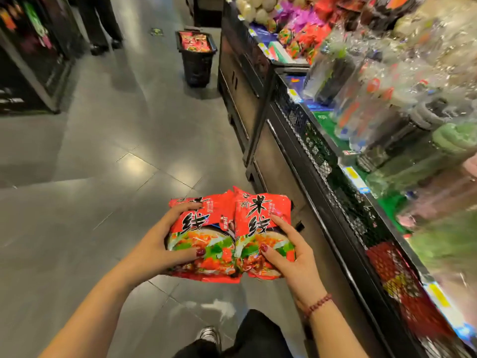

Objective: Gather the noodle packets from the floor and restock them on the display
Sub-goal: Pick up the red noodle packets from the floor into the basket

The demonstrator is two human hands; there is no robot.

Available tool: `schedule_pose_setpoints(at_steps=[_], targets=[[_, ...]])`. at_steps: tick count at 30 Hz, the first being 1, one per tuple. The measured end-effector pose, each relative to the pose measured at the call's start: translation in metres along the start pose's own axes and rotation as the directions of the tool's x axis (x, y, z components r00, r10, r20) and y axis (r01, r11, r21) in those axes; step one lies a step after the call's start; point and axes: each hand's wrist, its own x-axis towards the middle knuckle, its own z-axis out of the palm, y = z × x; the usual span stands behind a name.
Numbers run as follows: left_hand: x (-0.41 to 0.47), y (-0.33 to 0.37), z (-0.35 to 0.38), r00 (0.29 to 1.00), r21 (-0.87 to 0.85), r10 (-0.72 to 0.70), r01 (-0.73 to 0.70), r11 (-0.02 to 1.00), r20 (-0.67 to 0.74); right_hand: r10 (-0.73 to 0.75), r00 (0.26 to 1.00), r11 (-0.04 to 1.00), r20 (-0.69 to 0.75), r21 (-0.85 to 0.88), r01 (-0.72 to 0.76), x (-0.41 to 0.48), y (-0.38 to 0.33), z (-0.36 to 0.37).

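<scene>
Two noodle packets [232, 228] are held side by side, edges meeting, just left of the display [322, 161] and well above the floor [103, 177]. They are probably kept flat and level so they can go onto the display as a neat pair. The left hand [165, 244] grips the left one, thumb pressed on its printed face and fingers curled over its outer edge. The right hand [286, 251] grips the right one, thumb and forefinger lying on its face; its other fingers are hidden behind. Each packet sits between thumb and fingers, front up. Further along the display's foot stands a basket [197, 65] with more red packets, likely still to be shelved.
</scene>
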Motion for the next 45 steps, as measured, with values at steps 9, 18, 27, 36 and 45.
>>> schedule_pose_setpoints(at_steps=[9,18,27,36,45], targets=[[0.126,0.004,-0.049,0.979,-0.056,-0.058,0.048,0.997,-0.193,0.043,0.984,0.999,0.17,0.012,-0.046,0.184,-0.01,0.009],[0.3,0.049,-0.098,0.936,-0.054,-0.035,0.018,0.998,-0.351,0.002,0.958,0.999,0.288,0.038,-0.014,0.4,-0.055,0.001],[0.437,0.064,-0.166,0.933,-0.018,-0.048,0.044,0.999,-0.357,0.012,0.954,0.999,0.299,0.035,-0.024,0.551,-0.067,0.017],[0.604,0.076,-0.297,0.947,-0.019,0.0,-0.007,1.0,-0.32,0.027,0.965,0.997,0.26,0.057,-0.044,0.744,-0.079,0.086],[0.758,0.097,-0.425,0.957,-0.029,-0.035,0.028,0.999,-0.288,0.054,0.973,0.998,0.224,0.026,-0.061,0.919,-0.111,0.151]])
